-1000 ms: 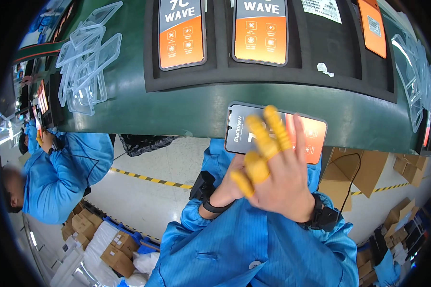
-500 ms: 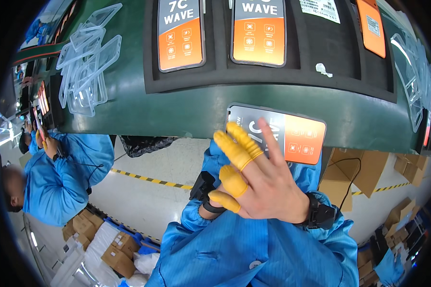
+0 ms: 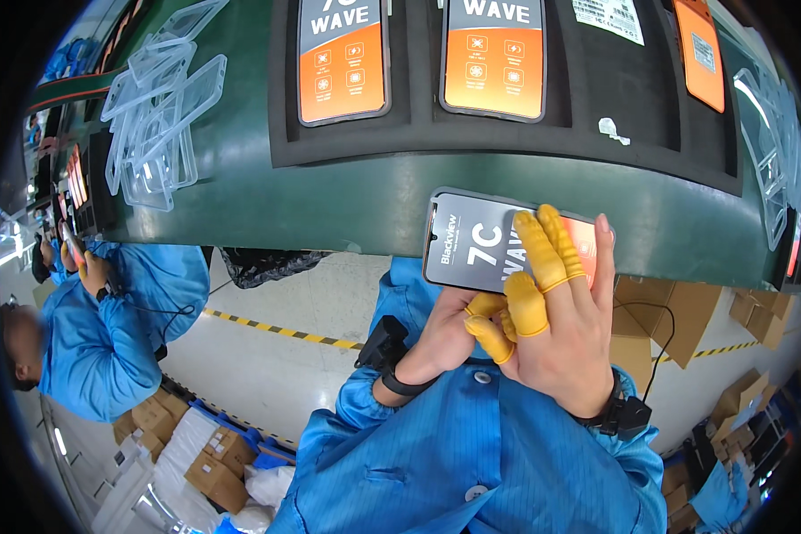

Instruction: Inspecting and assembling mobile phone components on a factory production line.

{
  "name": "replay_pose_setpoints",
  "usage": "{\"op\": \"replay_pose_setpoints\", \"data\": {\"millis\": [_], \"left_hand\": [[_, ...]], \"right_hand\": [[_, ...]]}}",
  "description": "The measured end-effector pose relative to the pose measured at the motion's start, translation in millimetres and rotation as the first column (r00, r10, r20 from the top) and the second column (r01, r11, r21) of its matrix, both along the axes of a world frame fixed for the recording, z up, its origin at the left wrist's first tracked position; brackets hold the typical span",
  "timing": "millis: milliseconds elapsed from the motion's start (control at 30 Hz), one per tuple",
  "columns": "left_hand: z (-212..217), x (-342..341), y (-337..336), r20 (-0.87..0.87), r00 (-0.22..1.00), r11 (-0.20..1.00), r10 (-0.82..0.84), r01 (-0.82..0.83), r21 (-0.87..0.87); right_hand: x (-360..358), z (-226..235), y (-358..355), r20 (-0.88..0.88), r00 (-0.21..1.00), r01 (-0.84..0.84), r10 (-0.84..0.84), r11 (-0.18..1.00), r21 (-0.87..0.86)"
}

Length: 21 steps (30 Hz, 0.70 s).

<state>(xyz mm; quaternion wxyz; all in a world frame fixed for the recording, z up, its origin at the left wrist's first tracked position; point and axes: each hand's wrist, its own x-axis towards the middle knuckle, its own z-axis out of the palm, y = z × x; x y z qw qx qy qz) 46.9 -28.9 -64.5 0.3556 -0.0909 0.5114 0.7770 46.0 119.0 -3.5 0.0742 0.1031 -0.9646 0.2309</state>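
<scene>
A smartphone [image 3: 476,245] in a dark-edged case, its face covered by a grey and orange film, lies sideways at the table's near edge. My left hand [image 3: 448,336] grips its near long side, with the fingers under the phone hidden. Over the orange end spreads my right hand [image 3: 562,343], fingers stretched out across the face. Yellow rubber finger cots [image 3: 543,258] cover several of its fingertips, while one outer finger is bare. The right thumb is close to the left thumb below the phone's edge.
A black foam tray [image 3: 356,147] holds two similar phones [image 3: 343,84] and an orange one [image 3: 701,58]. Clear plastic cases [image 3: 165,116] are piled at the left, more [image 3: 761,133] at the right. A co-worker [image 3: 107,329] in blue sits left. Cardboard boxes [image 3: 667,311] stand below.
My right hand has moved right and lower, off the grey part and onto the orange end. My left hand has come into view at the phone's near edge.
</scene>
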Motion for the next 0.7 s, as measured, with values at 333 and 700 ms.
{"op": "replay_pose_setpoints", "data": {"millis": [333, 700], "left_hand": [[-5, 0, 1, -0.164, 0.986, 0.999, 0.020, -0.016, 0.030], [-3, 2, 7, 0.049, 0.985, 0.985, 0.166, -0.167, 0.029]], "right_hand": [[5, -2, 3, 0.057, 0.998, 0.020, -0.023, 0.999, 0.041], [11, 7, 16, 0.177, 0.984, -0.030, 0.011, 0.994, 0.108]]}}
